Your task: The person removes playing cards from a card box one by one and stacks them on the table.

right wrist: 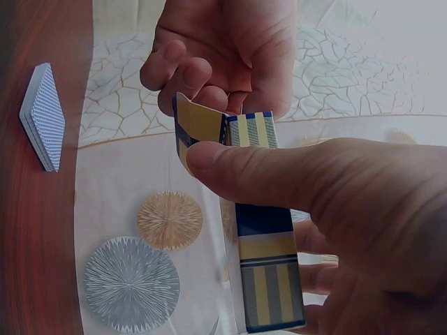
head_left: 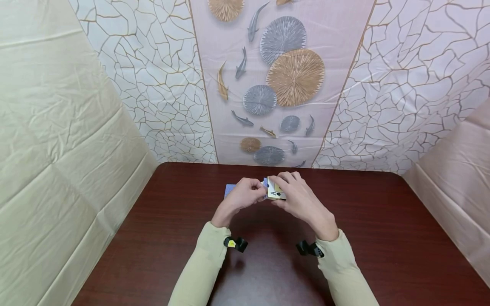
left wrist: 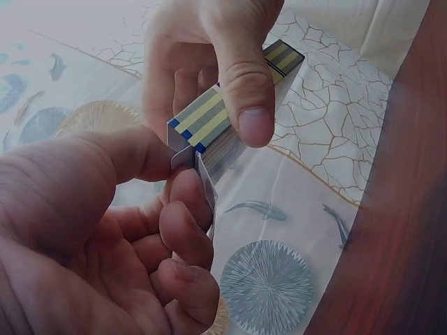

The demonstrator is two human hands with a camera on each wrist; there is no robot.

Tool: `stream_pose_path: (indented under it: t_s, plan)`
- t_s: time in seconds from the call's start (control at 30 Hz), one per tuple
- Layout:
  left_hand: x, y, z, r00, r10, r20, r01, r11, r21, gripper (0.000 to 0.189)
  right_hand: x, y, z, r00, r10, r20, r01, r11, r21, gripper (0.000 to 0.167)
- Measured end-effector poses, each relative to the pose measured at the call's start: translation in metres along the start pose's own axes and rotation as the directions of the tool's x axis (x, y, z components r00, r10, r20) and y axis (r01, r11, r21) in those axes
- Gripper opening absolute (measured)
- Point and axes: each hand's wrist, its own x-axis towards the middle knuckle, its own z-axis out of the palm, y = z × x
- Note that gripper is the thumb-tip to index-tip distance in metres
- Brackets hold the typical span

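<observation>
A playing card box (head_left: 274, 190) with an ace of spades on its face is held above the table. My right hand (head_left: 300, 199) grips it around its sides, the thumb pressing near its open end in the right wrist view. My left hand (head_left: 245, 194) pinches a flap (left wrist: 184, 158) at that end between thumb and index finger. Striped blue and yellow edges of the box show in both wrist views. Its inside is mostly hidden. On the table beyond the left hand lies a stack of blue-backed cards (right wrist: 43, 118), partly covered by that hand in the head view.
The dark red wooden table (head_left: 383, 238) ends at a back edge just beyond the hands. Patterned cloth (head_left: 264, 85) with fish and round motifs hangs behind it. Pale cloth (head_left: 65, 148) borders the left side. A small black device (head_left: 235, 243) sits on each wrist.
</observation>
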Motion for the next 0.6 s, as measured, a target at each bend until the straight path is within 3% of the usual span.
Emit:
stream_pose_path:
  t_s: [0.6]
  plan:
    - [-0.0012, 0.0025, -0.0033, 1.0, 0.003, -0.021, -0.006, 0.994, -0.109, 0.018, -0.0003, 0.0036, -0.0014, 1.0, 0.009, -0.009, -0.009, 1.0, -0.021, 0.063]
